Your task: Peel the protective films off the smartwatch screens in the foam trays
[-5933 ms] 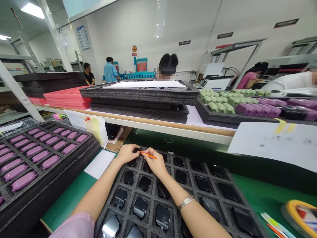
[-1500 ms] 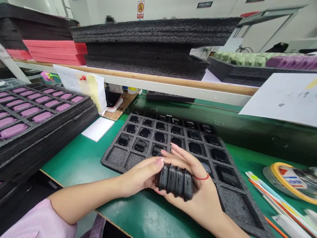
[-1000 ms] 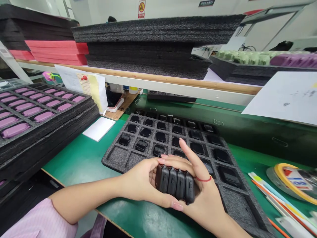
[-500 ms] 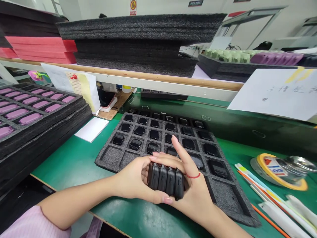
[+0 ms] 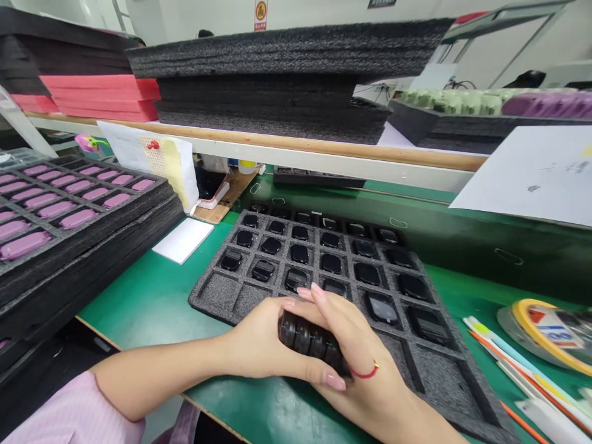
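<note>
Both hands are closed around a short row of black watch cases (image 5: 312,338), pressed side by side. My left hand (image 5: 272,342) grips the row from the left, its thumb stretched along the near side. My right hand (image 5: 365,351), with a red string at the wrist, wraps the right end, its fingers over the top. Just beyond and partly under the hands lies a dark grey foam tray (image 5: 216,295). Black glossy watch-like pieces (image 5: 298,253) sit in many of its pockets, while several near pockets hold nothing. My hands hide part of the tray's near side.
Stacked foam trays with purple pieces (image 5: 78,218) stand at left, beside a white pad (image 5: 184,240). A tape roll (image 5: 550,333) and several pens or sticks (image 5: 522,364) lie at right. A shelf edge (image 5: 324,158) bearing black foam sheets (image 5: 277,98) crosses behind.
The row of watch cases has been turned in my hands, now showing rounded, shinier sides. My right hand's raised index finger has come down over it. The camera view has shifted slightly left.
</note>
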A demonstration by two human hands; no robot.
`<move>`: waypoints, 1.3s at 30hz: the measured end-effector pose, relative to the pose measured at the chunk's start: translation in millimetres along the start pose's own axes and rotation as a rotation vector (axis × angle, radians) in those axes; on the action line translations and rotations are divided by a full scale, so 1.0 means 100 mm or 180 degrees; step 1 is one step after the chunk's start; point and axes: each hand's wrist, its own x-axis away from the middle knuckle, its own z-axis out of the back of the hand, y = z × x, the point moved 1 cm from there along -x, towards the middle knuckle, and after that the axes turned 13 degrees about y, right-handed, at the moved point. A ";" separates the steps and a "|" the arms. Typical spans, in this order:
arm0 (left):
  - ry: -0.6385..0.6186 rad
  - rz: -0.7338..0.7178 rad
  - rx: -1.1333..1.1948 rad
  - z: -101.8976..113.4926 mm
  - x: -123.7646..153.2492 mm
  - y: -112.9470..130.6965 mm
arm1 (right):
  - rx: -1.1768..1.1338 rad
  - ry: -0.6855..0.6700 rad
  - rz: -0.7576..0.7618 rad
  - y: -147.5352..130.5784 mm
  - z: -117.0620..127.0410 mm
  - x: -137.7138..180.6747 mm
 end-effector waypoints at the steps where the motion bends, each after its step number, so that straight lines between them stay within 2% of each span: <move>1: 0.0144 -0.0046 -0.0102 0.01 0.02 0.00 | -0.0049 -0.0043 -0.0062 0.00 0.02 -0.01; 4: 0.0438 -0.0315 -0.0356 0.04 0.06 0.00 | -0.0321 -0.0141 -0.0666 0.00 0.08 -0.04; 7: 0.0346 -0.0710 -0.0581 0.07 0.06 -0.01 | -0.0551 -0.0201 -0.1337 0.03 0.09 -0.04; 9: 0.0253 -0.0934 -0.0719 0.09 0.06 -0.02 | -0.0647 -0.0182 -0.1512 0.05 0.08 -0.03; 13: 0.0188 -0.1183 -0.0889 0.10 0.04 -0.04 | -0.0716 -0.0142 -0.1508 0.07 0.05 -0.02; 20: 0.0282 -0.1338 -0.1048 0.12 0.05 -0.07 | -0.0717 -0.0134 -0.1324 0.07 0.03 -0.01; 23: 0.0308 -0.1399 -0.1103 0.11 0.06 -0.06 | -0.0834 -0.0136 -0.1423 0.07 0.06 -0.03; 25: 0.0258 -0.1478 -0.1096 0.09 0.07 -0.05 | -0.1143 -0.0138 -0.1748 0.08 0.08 -0.03; 29: 0.0201 -0.1811 -0.1104 0.05 0.05 -0.01 | -0.2020 -0.0403 -0.2802 0.12 0.05 0.03; 31: 0.0186 -0.2032 -0.1138 0.04 0.03 0.00 | -0.2099 -0.0438 -0.3043 0.09 0.00 0.06; 34: 0.0100 -0.2335 -0.1192 0.04 0.02 -0.01 | -0.1655 -0.0073 -0.2969 -0.01 -0.07 0.06; 39: 0.0184 -0.2470 -0.1544 0.06 0.06 -0.09 | -0.0926 0.0467 -0.2287 -0.11 -0.09 0.02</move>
